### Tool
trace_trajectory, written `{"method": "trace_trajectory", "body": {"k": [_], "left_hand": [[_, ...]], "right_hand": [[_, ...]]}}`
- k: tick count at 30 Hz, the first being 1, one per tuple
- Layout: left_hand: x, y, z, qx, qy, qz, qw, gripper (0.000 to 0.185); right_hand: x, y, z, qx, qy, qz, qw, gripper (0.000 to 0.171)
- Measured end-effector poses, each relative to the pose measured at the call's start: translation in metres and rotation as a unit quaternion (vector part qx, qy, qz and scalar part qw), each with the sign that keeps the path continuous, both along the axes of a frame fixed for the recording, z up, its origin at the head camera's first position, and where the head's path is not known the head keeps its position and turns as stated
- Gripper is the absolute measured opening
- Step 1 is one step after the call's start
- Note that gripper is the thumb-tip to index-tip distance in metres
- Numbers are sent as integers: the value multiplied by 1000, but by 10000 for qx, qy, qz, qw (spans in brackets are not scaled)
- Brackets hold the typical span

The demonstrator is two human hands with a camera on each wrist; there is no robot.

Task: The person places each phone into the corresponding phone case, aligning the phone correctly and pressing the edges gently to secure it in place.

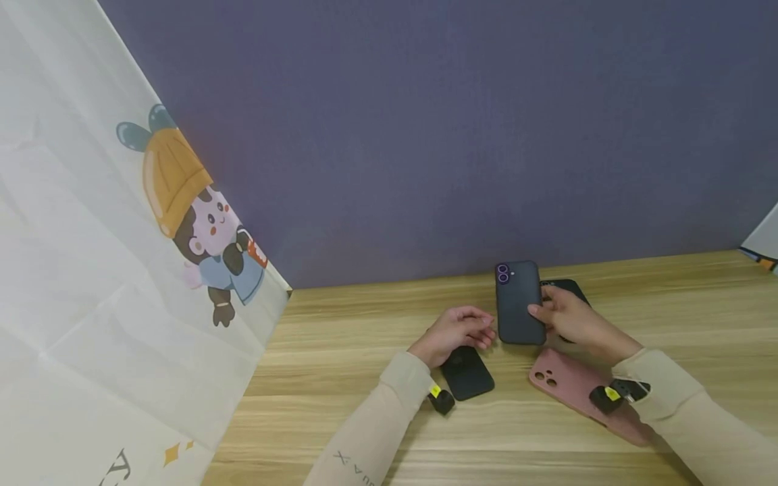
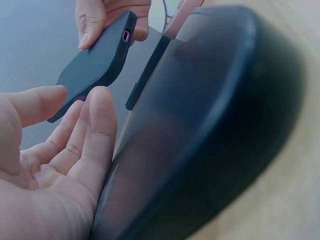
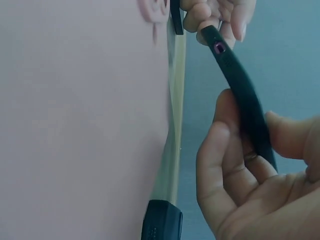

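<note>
My right hand (image 1: 577,324) holds a phone in a dark case (image 1: 518,307) by its right edge, thumb on the back, fingers behind. Two purple-ringed lenses show at its top left. In the right wrist view the phone (image 3: 242,92) is edge-on, its purple-rimmed port visible. My left hand (image 1: 456,332) is beside the phone's left edge, fingers loosely bent, fingertips right at the case. Below that hand lies a flat black phone-shaped piece (image 1: 469,379), its glossy face (image 2: 185,90) large in the left wrist view. A pink phone case (image 1: 571,381) with camera holes lies under my right wrist.
Another dark phone-shaped item (image 1: 568,289) lies behind my right hand, partly hidden. The wooden tabletop (image 1: 340,378) meets a dark blue-grey wall panel (image 1: 425,135) at the back. A white printed sheet (image 1: 121,351) stands on the left.
</note>
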State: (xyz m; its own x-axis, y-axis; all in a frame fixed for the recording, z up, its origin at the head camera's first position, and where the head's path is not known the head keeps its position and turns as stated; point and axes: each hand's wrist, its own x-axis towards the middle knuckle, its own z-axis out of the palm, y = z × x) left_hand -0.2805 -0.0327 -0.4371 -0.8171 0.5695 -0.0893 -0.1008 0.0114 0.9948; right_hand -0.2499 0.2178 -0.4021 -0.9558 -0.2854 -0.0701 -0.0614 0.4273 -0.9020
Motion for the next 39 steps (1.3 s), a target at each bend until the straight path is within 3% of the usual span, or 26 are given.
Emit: {"method": "trace_trajectory", "body": {"k": [14, 21, 27, 34, 39], "left_hand": [[0, 0, 0, -34, 11, 13, 10000, 33], [-1, 1, -1, -38, -7, 17, 10000, 33], [-1, 2, 0, 11, -29, 42, 10000, 33], [-2, 3, 1, -15, -31, 70, 10000, 33], [-3, 3, 0, -56, -8, 102, 9999, 32]], "right_hand": [[-8, 15, -4, 456, -123, -81, 9989, 37], [-10, 20, -8, 664, -298, -49, 9973, 51], [-11, 22, -8, 675, -386, 2, 9970, 41], [-13, 25, -7, 752, -478, 14, 9960, 82], [-14, 25, -7, 756, -480, -54, 9960, 85]]}}
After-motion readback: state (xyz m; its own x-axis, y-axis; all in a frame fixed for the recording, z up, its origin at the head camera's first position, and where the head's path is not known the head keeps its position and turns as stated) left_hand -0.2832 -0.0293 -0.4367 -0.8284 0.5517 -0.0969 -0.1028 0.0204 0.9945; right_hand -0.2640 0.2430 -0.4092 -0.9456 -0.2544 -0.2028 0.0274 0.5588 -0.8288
